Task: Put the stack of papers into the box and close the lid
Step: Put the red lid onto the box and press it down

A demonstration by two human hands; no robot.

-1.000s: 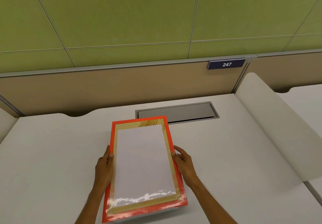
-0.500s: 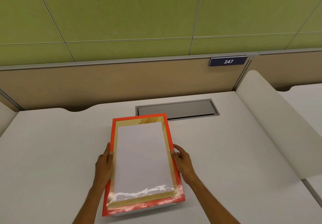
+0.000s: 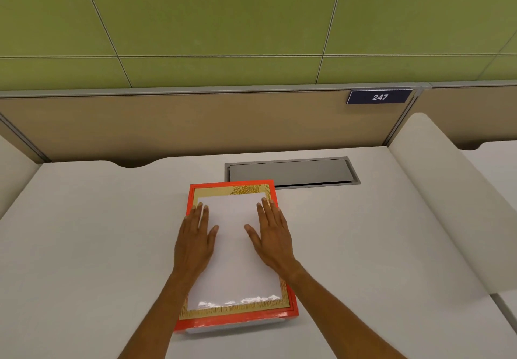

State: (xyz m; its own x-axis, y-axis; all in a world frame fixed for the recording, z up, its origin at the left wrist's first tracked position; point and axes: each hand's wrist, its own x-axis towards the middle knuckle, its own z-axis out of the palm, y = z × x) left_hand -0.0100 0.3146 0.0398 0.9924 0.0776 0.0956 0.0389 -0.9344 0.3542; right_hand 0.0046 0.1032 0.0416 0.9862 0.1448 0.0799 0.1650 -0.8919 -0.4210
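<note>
A flat box lies on the white desk (image 3: 84, 246) with its lid (image 3: 235, 260) on top: an orange-red rim, a gold patterned border and a white centre panel. A pale sliver of the box base (image 3: 235, 328) shows under the lid's near edge. No loose stack of papers is visible. My left hand (image 3: 194, 239) rests flat on the lid's left part, fingers pointing away from me. Flat on the lid's right part lies my right hand (image 3: 272, 234). Both palms face down and hold nothing.
A grey metal cable hatch (image 3: 291, 172) is set into the desk just beyond the box. A beige partition with a dark plate reading 247 (image 3: 379, 97) stands behind. A white rounded divider (image 3: 447, 205) borders the desk on the right.
Both hands have moved from gripping the lid's long side edges onto its top, where they now lie flat. The box has settled flat on the desk.
</note>
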